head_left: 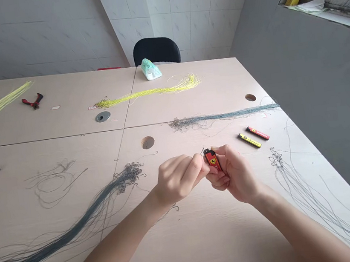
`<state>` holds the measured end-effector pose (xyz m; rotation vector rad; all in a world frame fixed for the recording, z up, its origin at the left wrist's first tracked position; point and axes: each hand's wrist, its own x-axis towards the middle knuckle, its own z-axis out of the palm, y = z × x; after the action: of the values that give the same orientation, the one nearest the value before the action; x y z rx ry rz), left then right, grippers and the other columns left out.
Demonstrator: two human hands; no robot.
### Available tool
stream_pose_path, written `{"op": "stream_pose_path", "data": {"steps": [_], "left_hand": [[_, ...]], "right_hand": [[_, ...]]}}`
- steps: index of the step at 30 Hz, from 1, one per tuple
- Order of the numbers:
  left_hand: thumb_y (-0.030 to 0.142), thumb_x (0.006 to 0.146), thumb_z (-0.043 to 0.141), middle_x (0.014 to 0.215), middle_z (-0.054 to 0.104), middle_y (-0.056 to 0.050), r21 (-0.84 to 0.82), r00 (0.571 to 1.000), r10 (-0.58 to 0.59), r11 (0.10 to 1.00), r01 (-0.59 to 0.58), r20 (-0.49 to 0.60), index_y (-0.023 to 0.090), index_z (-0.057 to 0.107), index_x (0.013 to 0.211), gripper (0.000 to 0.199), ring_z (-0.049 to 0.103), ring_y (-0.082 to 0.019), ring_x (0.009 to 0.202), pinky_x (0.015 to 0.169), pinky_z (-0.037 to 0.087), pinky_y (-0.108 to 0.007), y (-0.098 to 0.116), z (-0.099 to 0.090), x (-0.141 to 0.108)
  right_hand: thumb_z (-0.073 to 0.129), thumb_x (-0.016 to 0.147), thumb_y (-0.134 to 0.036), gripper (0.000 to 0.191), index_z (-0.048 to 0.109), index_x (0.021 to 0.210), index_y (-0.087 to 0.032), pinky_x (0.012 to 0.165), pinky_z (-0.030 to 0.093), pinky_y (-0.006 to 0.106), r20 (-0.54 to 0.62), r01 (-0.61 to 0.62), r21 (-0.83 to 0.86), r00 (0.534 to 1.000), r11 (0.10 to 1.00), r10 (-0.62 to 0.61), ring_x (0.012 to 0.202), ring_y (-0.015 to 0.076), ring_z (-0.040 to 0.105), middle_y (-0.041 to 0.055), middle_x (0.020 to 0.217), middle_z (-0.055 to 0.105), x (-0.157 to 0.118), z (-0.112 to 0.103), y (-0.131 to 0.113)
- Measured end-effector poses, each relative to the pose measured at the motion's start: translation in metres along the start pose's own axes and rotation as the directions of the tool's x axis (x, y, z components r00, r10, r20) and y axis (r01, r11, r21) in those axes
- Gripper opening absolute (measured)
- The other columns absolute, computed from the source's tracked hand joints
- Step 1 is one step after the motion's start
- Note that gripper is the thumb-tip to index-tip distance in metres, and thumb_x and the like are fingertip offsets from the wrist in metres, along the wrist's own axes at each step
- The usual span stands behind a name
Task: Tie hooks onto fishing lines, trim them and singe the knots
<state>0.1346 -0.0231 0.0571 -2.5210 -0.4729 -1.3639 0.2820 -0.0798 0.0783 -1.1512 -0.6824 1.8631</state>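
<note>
My left hand [178, 178] pinches closed on something too fine to make out, just beside the red lighter [213, 160], whose long axis tilts up toward those fingertips; my right hand [236, 175] curls firmly around it.

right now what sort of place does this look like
Probably a small workroom for hand-making fishing rigs: long pale laminate tables, hanks of thin dark grey line with tiny hooks, and red-handled pliers.
</note>
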Motion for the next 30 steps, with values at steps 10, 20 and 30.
{"op": "stream_pose_path", "data": {"steps": [10, 20, 30], "left_hand": [[0.002, 0.082, 0.061, 0.051, 0.041, 0.010, -0.019, 1.000, -0.009, 1.000, 0.010, 0.008, 0.017, 0.053, 0.085, 0.017, 0.037, -0.007, 0.042, 0.041, 0.027, -0.026, 0.0008, 0.0008, -0.0023], [0.003, 0.082, 0.061, 0.051, 0.041, 0.010, -0.017, 1.000, -0.002, 1.000, 0.002, -0.010, 0.016, 0.053, 0.085, 0.017, 0.037, -0.007, 0.041, 0.041, 0.027, -0.026, 0.0001, 0.0023, -0.0031], [0.000, 0.082, 0.059, 0.050, 0.039, 0.011, -0.001, 1.000, -0.024, 1.000, 0.024, -0.009, 0.018, 0.051, 0.085, 0.020, 0.035, -0.007, 0.042, 0.040, 0.027, -0.026, 0.0013, 0.0007, -0.0028]], "right_hand": [[0.042, 0.078, -0.053, 0.040, 0.031, 0.056, -0.021, 0.047, 0.006, 0.026, -0.010, 0.005, -0.002, 1.000, 1.000, -0.005, 0.047, 0.0062, 0.008, -0.0087, 0.051, 0.019, 0.0000, -0.0004, 0.0002], [0.041, 0.078, -0.052, 0.039, 0.032, 0.056, -0.021, 0.047, 0.006, 0.026, -0.014, 0.010, 0.000, 1.000, 1.000, -0.010, 0.047, 0.0062, 0.008, -0.0083, 0.051, 0.020, 0.0001, 0.0000, -0.0002], [0.040, 0.079, -0.051, 0.039, 0.032, 0.057, -0.021, 0.047, 0.006, 0.026, -0.002, 0.015, 0.001, 1.000, 1.000, -0.015, 0.047, 0.0063, 0.008, -0.0079, 0.052, 0.019, -0.0008, -0.0005, 0.0005]]}}
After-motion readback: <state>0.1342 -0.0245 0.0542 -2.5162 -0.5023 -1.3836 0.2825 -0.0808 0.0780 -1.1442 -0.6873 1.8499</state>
